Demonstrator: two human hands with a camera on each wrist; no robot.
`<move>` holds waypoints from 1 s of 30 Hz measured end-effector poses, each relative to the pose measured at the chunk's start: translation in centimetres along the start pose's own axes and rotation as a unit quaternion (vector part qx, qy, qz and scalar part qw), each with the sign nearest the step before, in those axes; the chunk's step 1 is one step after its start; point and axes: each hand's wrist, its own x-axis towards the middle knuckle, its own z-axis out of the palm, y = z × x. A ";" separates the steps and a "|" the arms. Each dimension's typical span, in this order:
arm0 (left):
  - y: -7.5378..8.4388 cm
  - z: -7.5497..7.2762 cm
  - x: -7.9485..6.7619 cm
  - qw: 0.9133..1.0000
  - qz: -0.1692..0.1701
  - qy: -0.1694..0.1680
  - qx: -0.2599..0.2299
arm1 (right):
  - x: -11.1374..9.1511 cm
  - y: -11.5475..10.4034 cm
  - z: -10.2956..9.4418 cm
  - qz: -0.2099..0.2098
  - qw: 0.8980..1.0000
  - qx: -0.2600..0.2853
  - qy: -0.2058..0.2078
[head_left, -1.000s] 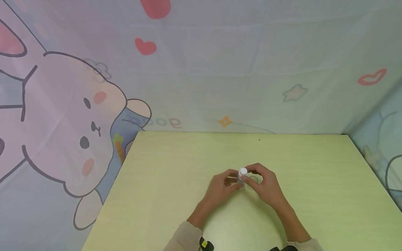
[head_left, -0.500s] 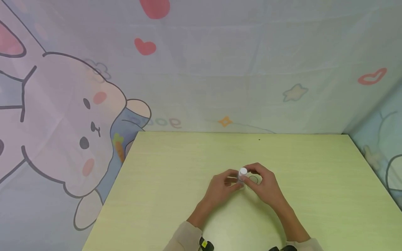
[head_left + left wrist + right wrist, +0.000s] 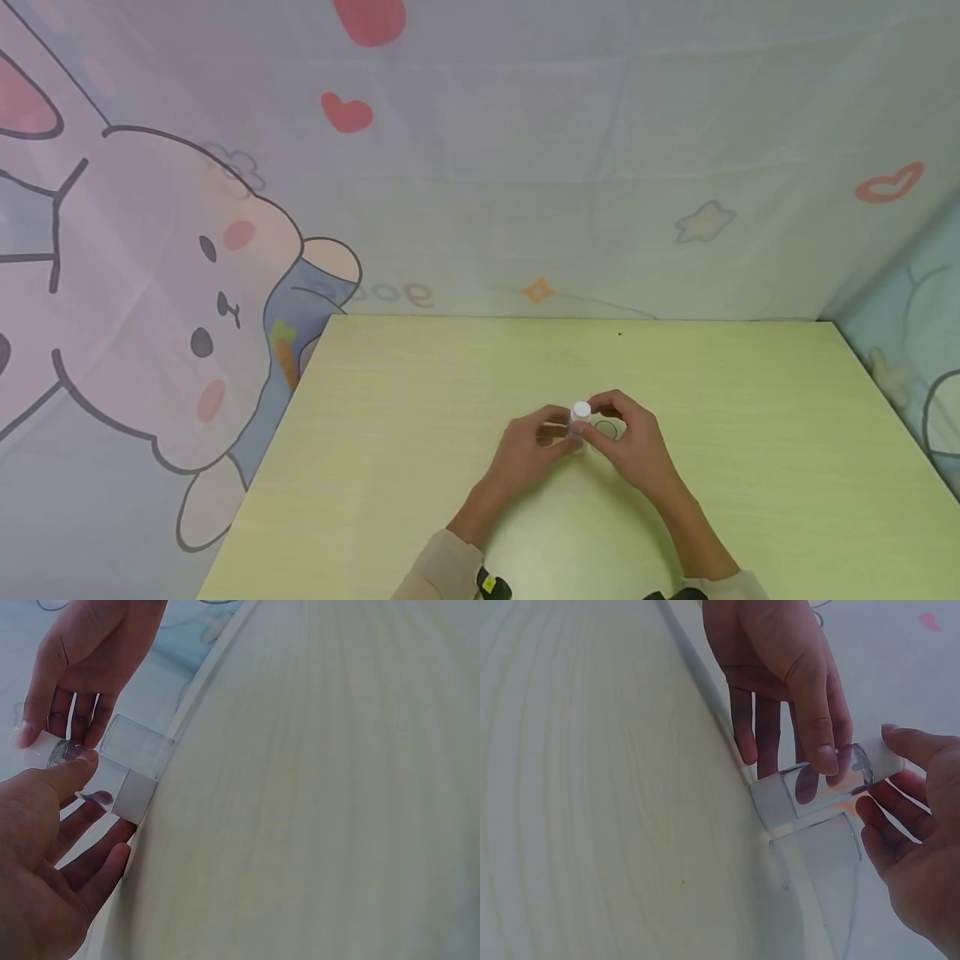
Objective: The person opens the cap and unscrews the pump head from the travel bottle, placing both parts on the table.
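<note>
A small clear bottle (image 3: 832,793) with a white cap (image 3: 581,409) and a white bottom section stands upright on the pale table. My left hand (image 3: 522,450) holds its transparent body between thumb and fingers, as the right wrist view shows. The thumb and fingers of my right hand (image 3: 636,442) pinch the white cap at the top. Right beside the bottle stands an open clear cylinder (image 3: 139,742), like a small cup; in the head view its round rim (image 3: 605,430) appears between my right thumb and forefinger. Fingers partly cover the bottle's body.
The pale wood-grain table (image 3: 420,383) reaches back to a cloth backdrop (image 3: 525,125) printed with hearts and a cartoon rabbit. A tiny dark speck (image 3: 620,334) lies near the table's back edge. Black straps (image 3: 493,585) circle both wrists.
</note>
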 end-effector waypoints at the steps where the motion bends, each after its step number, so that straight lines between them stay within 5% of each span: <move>1: 0.0 0.0 0.0 1.000 -0.001 0.000 0.001 | 0.0 0.0 0.0 -0.001 1.000 0.000 0.000; 30: 0.2 -0.1 0.0 1.000 -0.002 -0.001 -0.004 | -0.2 0.6 -0.2 -0.041 0.999 -0.002 0.002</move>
